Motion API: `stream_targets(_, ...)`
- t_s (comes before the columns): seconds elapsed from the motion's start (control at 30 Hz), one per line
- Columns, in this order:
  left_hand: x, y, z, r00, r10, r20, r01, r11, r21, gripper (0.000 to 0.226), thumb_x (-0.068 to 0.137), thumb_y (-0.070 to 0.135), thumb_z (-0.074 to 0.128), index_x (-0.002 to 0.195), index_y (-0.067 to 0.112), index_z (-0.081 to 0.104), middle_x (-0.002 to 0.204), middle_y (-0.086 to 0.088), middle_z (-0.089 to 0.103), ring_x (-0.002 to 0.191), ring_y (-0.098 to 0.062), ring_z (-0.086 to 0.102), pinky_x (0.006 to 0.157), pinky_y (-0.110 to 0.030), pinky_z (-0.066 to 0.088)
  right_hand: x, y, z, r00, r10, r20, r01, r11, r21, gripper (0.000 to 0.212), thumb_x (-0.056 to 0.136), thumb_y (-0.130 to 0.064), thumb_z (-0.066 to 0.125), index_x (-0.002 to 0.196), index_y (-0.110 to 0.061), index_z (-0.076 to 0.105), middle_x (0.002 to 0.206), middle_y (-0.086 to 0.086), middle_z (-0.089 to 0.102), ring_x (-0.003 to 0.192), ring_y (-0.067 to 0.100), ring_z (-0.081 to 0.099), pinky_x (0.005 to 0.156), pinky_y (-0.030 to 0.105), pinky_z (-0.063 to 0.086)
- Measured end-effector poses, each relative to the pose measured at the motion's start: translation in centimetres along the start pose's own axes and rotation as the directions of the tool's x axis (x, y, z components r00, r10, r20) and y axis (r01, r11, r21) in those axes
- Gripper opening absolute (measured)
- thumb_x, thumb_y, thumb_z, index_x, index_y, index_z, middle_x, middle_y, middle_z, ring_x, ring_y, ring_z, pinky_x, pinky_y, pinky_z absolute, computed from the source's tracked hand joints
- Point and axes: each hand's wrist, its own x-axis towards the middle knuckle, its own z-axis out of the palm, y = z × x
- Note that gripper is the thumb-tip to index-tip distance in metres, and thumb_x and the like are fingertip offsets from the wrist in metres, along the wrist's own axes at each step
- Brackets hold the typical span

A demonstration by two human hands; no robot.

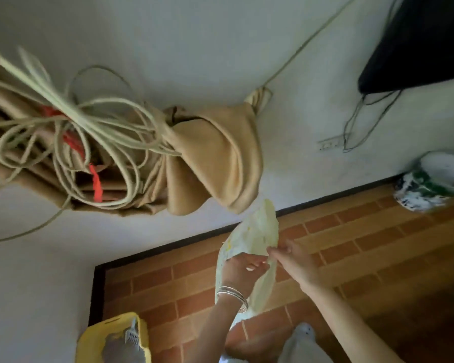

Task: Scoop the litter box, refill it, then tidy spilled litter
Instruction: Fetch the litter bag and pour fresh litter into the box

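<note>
A pale yellow litter bag (257,231) is held up in front of me over the brick-pattern floor. My left hand (243,268), with silver bangles on the wrist, grips the bag's left side. My right hand (291,260) pinches the bag's edge on the right, fingertips near those of the left hand. At the bottom left stands the yellow litter box (89,339) with grey litter in it. A white slotted scoop (133,335) leans inside the box.
A tan curtain bundle (212,155) tangled with pale cords (95,132) hangs on the white wall. A dark screen (425,43) with cables is at top right. A green and white bag (430,187) lies by the wall. A white object (299,341) sits on the floor below my arms.
</note>
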Motion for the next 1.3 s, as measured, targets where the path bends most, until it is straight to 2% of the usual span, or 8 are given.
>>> stream_targets(0.13,3.1,4.7,5.1,0.989,0.04,0.14,-0.042,0.999,0.014,0.011,0.082,0.027,0.071,0.078,0.037,0.068,0.072,0.023,0.063,0.069,0.015,0.057,0.072,-0.005,0.042,2.1,2.9,-7.7,0.993,0.055,-0.108,-0.057,0.998,-0.017,0.012,0.079,-0.014,0.062,0.081,-0.002,0.064,0.08,0.013,0.067,0.075,0.026,0.064,0.06,0.024,0.043)
stream_targets(0.23,6.4,7.9,8.8,0.978,0.161,0.135,-0.184,0.968,0.172,0.012,0.088,0.028,0.061,0.095,0.029,0.07,0.09,0.018,0.064,0.075,0.009,0.057,0.071,-0.003,0.038,3.7,5.2,-14.0,0.982,0.077,-0.17,-0.086,0.995,-0.045,0.016,0.077,-0.016,0.061,0.082,-0.001,0.064,0.08,0.014,0.068,0.068,0.022,0.059,0.056,0.027,0.038)
stream_targets(0.33,9.9,11.0,12.6,0.932,0.337,0.133,-0.356,0.788,0.502,0.028,0.089,0.036,0.05,0.112,0.03,0.064,0.105,0.014,0.059,0.096,-0.009,0.058,0.082,-0.02,0.046,5.3,7.4,-20.5,0.968,0.085,-0.235,-0.112,0.988,-0.102,0.016,0.076,-0.017,0.063,0.084,-0.003,0.063,0.083,0.014,0.068,0.071,0.024,0.062,0.056,0.026,0.038)
stream_targets(0.5,14.5,17.6,18.8,0.822,0.485,0.298,-0.529,0.458,0.714,0.04,0.072,0.043,0.054,0.104,0.025,0.069,0.1,0.001,0.067,0.087,-0.024,0.066,0.072,-0.039,0.055,6.9,10.1,-30.5,0.945,0.097,-0.312,-0.127,0.989,-0.08,0.011,0.078,-0.013,0.064,0.083,-0.018,0.054,0.089,0.01,0.067,0.081,0.023,0.063,0.069,0.035,0.048)
stream_targets(0.67,16.4,24.2,25.0,0.72,0.522,0.457,-0.639,0.244,0.729,0.05,0.065,0.045,0.068,0.11,0.023,0.067,0.106,-0.002,0.068,0.1,-0.028,0.065,0.085,-0.05,0.05,7.2,12.0,-38.4,0.924,0.092,-0.372,-0.138,0.985,-0.099,0.036,0.078,-0.03,0.065,0.106,-0.012,0.052,0.077,-0.008,0.055,0.067,0.003,0.052,0.052,0.014,0.035)
stream_targets(0.87,20.7,28.6,32.9,0.635,0.447,0.631,-0.744,0.131,0.655,0.058,0.055,0.044,0.082,0.108,0.025,0.069,0.109,0.0,0.067,0.104,-0.027,0.064,0.089,-0.052,0.049,8.7,15.3,-46.0,0.844,0.138,-0.518,-0.293,0.928,-0.231,0.038,0.088,-0.025,0.059,0.123,-0.012,0.048,0.095,0.004,0.065,0.075,0.018,0.062,0.066,0.031,0.054)
stream_targets(1.03,25.4,33.7,38.8,0.541,0.434,0.721,-0.828,0.122,0.548,0.058,0.096,0.041,0.038,0.148,0.025,0.02,0.155,0.001,0.017,0.143,-0.025,0.012,0.115,-0.043,0.002,10.6,16.3,-53.1,0.787,0.136,-0.601,-0.358,0.895,-0.266,0.034,0.089,-0.02,0.056,0.123,-0.013,0.053,0.103,0.005,0.065,0.089,0.022,0.063,0.073,0.03,0.051)
stream_targets(1.3,34.2,43.2,46.6,0.42,0.499,0.758,-0.878,0.013,0.478,0.055,0.094,0.044,0.027,0.146,0.026,0.024,0.149,0.0,0.03,0.139,-0.023,0.021,0.114,-0.043,0.009,14.3,15.8,-65.0,0.696,0.168,-0.698,-0.459,0.851,-0.254,0.026,0.09,-0.02,0.054,0.114,-0.011,0.058,0.104,0.009,0.064,0.094,0.026,0.06,0.077,0.037,0.051)
